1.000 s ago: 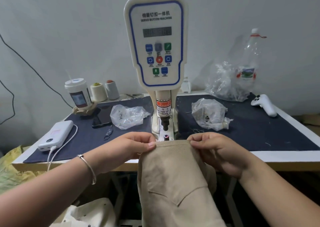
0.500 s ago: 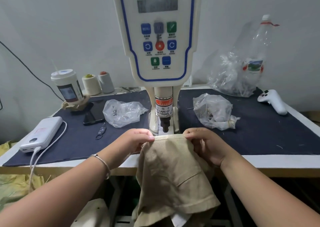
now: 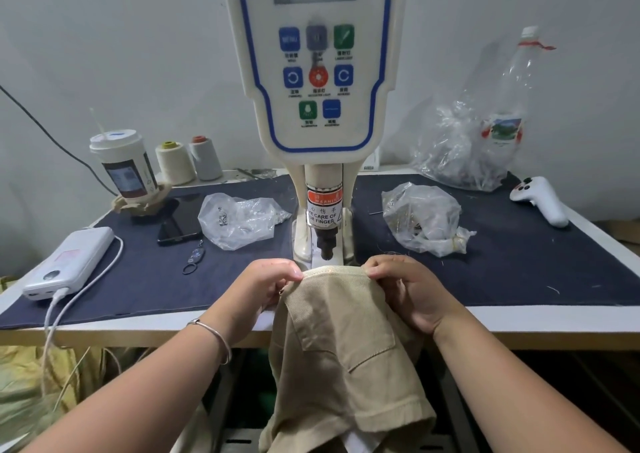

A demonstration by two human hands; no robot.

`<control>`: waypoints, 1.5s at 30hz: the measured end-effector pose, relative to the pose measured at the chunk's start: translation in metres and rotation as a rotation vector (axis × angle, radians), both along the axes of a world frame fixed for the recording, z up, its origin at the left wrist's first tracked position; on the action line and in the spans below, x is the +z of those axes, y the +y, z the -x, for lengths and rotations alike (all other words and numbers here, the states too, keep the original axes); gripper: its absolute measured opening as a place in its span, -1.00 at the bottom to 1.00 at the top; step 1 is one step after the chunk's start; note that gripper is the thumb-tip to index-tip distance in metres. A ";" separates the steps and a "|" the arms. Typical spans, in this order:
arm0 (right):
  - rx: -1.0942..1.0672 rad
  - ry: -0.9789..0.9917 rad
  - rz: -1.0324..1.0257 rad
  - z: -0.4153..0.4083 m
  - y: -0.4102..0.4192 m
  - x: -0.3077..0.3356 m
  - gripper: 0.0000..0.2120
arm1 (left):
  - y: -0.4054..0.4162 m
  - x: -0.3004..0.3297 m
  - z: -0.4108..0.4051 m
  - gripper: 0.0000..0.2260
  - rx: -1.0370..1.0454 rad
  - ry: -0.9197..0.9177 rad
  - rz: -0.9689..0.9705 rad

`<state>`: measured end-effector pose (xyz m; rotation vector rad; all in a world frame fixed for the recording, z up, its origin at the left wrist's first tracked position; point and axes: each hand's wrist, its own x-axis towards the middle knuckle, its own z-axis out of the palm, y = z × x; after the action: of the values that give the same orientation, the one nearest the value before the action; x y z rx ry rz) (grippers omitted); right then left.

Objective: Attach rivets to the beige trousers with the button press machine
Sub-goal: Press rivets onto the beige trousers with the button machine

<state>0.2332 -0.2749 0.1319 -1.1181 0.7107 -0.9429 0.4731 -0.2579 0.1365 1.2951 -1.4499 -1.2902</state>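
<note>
Bare dark mat (image 3: 519,272) lies open at lower right and lower left; bags (image 3: 242,218) (image 3: 424,220) flank the press (image 3: 323,231) mid-frame, a power bank (image 3: 69,262) crowds the left edge.

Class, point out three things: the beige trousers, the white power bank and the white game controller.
beige trousers (image 3: 341,345): head view, pocket panel.
white power bank (image 3: 71,262): head view, top face.
white game controller (image 3: 543,203): head view, handle.

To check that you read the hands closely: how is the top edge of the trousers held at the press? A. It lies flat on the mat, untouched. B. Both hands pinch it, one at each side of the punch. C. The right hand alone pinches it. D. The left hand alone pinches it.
B: the left hand and right hand each pinch the trousers edge, either side of the punch.
</note>
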 end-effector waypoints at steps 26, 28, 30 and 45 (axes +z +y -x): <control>-0.099 0.013 -0.063 -0.009 0.004 0.007 -0.90 | -0.001 -0.008 0.004 -0.85 0.066 0.026 0.007; -0.097 0.010 -0.057 -0.009 0.004 0.006 -0.90 | -0.002 -0.008 0.004 -0.85 0.063 0.014 0.012; -0.090 0.002 -0.051 -0.008 0.004 0.005 -0.88 | -0.003 -0.009 0.003 -0.84 0.050 0.009 0.014; -0.100 0.026 -0.002 -0.008 0.004 0.004 -0.91 | -0.006 -0.013 0.004 -0.85 0.074 -0.015 0.025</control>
<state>0.2409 -0.2708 0.1356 -1.1028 0.7940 -1.0137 0.4694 -0.2639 0.1238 1.3328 -1.4107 -1.2124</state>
